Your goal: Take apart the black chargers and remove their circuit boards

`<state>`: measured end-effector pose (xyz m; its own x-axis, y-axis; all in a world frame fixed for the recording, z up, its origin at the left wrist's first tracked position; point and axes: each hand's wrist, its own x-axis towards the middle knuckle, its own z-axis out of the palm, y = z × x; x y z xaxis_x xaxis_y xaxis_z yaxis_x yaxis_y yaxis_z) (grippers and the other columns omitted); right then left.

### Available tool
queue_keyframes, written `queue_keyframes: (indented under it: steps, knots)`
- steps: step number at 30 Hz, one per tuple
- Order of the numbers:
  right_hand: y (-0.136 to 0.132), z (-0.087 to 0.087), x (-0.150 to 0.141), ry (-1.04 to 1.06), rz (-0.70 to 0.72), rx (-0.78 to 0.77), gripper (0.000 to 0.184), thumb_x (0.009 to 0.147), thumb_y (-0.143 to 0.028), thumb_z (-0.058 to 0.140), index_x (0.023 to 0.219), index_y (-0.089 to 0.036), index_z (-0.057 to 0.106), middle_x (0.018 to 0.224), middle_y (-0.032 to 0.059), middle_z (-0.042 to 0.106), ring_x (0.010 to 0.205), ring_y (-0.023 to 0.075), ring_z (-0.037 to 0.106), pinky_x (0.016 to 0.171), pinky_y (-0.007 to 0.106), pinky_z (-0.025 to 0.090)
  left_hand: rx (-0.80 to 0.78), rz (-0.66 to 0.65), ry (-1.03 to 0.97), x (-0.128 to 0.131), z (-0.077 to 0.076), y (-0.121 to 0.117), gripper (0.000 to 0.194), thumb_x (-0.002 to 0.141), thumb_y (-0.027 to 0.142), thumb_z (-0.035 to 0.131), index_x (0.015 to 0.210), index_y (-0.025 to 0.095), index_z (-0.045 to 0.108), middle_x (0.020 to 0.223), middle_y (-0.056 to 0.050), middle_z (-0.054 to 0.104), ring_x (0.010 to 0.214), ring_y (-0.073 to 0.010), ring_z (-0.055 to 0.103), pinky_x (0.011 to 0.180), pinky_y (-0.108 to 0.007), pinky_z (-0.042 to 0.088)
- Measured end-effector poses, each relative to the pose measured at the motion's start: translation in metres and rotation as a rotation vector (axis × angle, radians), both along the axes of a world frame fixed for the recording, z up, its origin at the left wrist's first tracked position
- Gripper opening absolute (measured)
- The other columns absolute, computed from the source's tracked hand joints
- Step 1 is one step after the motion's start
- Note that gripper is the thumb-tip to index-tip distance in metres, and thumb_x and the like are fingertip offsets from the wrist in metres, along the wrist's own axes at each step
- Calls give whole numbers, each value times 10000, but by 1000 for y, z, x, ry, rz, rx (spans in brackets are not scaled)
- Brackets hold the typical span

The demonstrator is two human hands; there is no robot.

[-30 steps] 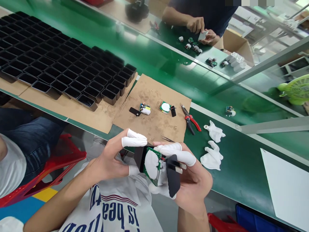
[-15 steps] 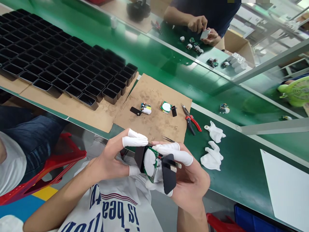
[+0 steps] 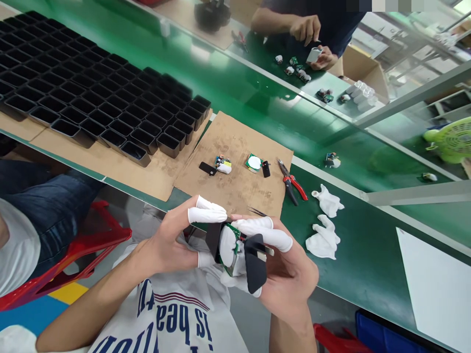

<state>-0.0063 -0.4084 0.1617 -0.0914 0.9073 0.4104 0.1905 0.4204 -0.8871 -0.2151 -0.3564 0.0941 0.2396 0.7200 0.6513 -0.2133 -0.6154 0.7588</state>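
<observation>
My left hand [image 3: 171, 242], with white finger covers, is closed around a black plastic case [image 3: 213, 240]. My right hand [image 3: 292, 274], also in white finger covers, grips a charger circuit board [image 3: 228, 246] bearing white filler and a black plug cover [image 3: 255, 267] with metal prongs. The board's left edge is at the mouth of the case; how far it sits inside is hidden. Beyond my hands, a cardboard sheet [image 3: 198, 142] carries two more board assemblies, one with yellow tape [image 3: 223, 164] and one with a white pad [image 3: 254, 162].
Rows of black cases [image 3: 110, 112] stand at the left. Red-handled pliers [image 3: 290, 181], tweezers [image 3: 256, 211] and white finger covers [image 3: 324, 240] lie on the green bench. Across the belt [image 3: 235, 93], a co-worker's hands [image 3: 312, 44] hold a small white piece. A person sits at my left.
My hands and the parts in them have barely shifted. On the belt, the board assemblies at the right have moved left. The co-worker's one hand has lifted slightly from the white piece.
</observation>
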Motion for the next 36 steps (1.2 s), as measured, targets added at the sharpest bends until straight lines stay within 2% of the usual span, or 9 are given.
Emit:
queue_keyframes:
  steps: [4, 13, 19, 26, 30, 36]
  knots:
    - [0, 1, -1, -14, 10, -16, 660, 756, -279, 1113, 1352, -300, 831, 1233, 134, 874, 1098, 363, 866, 881, 485, 745, -6, 10, -2, 0, 1, -1, 651, 846, 184, 996, 1445, 204, 740, 1230, -164, 810, 1067, -290, 816, 883, -393, 714]
    - [0, -1, -4, 47, -47, 10, 681, 697, -344, 1143, 1311, -295, 852, 1108, 115, 855, 1037, 370, 851, 860, 515, 746, -5, 6, 2, -3, -4, 0, 689, 833, 262, 1040, 1456, 209, 749, 1234, -161, 821, 1059, -299, 829, 871, -394, 721]
    - [0, 0, -2, 8, -15, -1, 681, 714, -308, 1136, 1326, -292, 837, 1135, 122, 859, 1052, 364, 862, 856, 481, 749, -37, 3, 16, -2, -1, -2, 747, 832, 344, 1052, 1502, 300, 725, 1228, -136, 821, 1037, -318, 835, 847, -422, 730]
    - [1, 2, -1, -9, -15, -3, 659, 718, -307, 1133, 1309, -281, 842, 1172, 138, 874, 1052, 368, 868, 817, 463, 750, -19, 8, 30, -2, -2, -1, 694, 864, 260, 989, 1506, 285, 725, 1229, -126, 814, 1017, -307, 832, 809, -408, 728]
    - [0, 3, -1, -33, -27, 7, 649, 719, -304, 1132, 1298, -288, 841, 1162, 138, 880, 1041, 376, 872, 790, 472, 751, -37, 11, 39, -1, -3, -1, 708, 844, 307, 1008, 1497, 321, 732, 1216, -126, 820, 1012, -330, 840, 792, -434, 738]
    - [0, 3, 0, -39, -25, 8, 636, 733, -265, 1123, 1300, -290, 835, 1164, 135, 883, 1046, 376, 876, 775, 461, 748, -26, 11, 27, -1, -3, -1, 648, 848, 227, 989, 1453, 243, 756, 1234, -137, 816, 1046, -309, 844, 841, -396, 728]
